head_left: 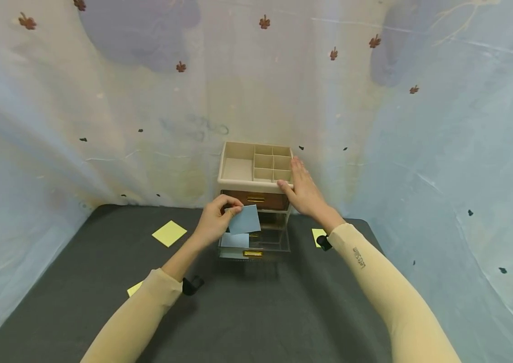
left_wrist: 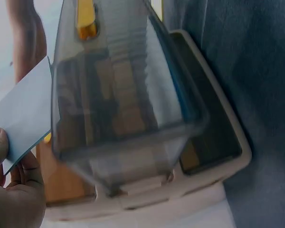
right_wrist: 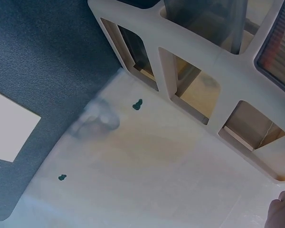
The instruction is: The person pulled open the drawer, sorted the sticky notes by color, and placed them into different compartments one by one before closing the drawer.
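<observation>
From head: above near side, facing fwd/down, well back, taking in whole drawer unit (head_left: pixel 247 184) + table (head_left: pixel 238 322). From L wrist: v. close at unit's front, rolled sideways, open drawer (left_wrist: pixel 128 142) filling ctr. From R wrist: close off unit's right side, facing far cloth (right_wrist: pixel 156 156), rolled. Shared w/ head: blue sheet (left_wrist: pixel 26 111) (L), note (right_wrist: pixel 13 128) (R).

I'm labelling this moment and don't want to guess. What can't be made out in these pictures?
Lower-left yellow note: head view, partly covered by the left sleeve.
Right yellow note: head view, partly covered by the black wrist camera.
Blue paper in the open drawer: number of sheets unclear; left wrist view too blurred to count.
Right hand: right wrist view, mostly cut off by the right edge.
</observation>
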Demonstrator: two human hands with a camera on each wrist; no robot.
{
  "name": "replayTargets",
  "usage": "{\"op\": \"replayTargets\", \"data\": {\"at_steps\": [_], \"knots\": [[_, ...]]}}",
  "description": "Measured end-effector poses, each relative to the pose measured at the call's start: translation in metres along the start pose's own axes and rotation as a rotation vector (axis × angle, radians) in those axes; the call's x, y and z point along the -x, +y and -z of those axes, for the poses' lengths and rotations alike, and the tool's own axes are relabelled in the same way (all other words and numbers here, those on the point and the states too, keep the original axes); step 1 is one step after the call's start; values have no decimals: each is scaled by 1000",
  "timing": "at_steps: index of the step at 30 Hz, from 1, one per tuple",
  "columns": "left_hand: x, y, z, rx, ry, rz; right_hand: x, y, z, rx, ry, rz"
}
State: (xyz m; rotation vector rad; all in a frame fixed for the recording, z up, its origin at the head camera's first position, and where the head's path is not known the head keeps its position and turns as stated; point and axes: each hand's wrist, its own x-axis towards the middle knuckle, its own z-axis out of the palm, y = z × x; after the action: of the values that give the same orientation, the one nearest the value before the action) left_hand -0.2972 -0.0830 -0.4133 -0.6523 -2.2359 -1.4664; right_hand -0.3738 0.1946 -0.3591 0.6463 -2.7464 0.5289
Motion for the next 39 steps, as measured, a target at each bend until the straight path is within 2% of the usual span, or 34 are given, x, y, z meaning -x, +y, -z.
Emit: {"op": "replayTargets", "data": {"at_steps": [9, 17, 29, 39], "knots": [[-2, -4, -30, 14, -76, 38, 1, -2, 0, -15, -9, -19], [-7, -7, -48, -5, -155, 63, 1, -2, 0, -12, -7, -24], [-15, -11, -61, -48, -333, 203, 2, -3, 0, -21, -6, -26], [-18, -18, -66, -26, -468, 249, 1, -3, 1, -14, 9, -18]]}}
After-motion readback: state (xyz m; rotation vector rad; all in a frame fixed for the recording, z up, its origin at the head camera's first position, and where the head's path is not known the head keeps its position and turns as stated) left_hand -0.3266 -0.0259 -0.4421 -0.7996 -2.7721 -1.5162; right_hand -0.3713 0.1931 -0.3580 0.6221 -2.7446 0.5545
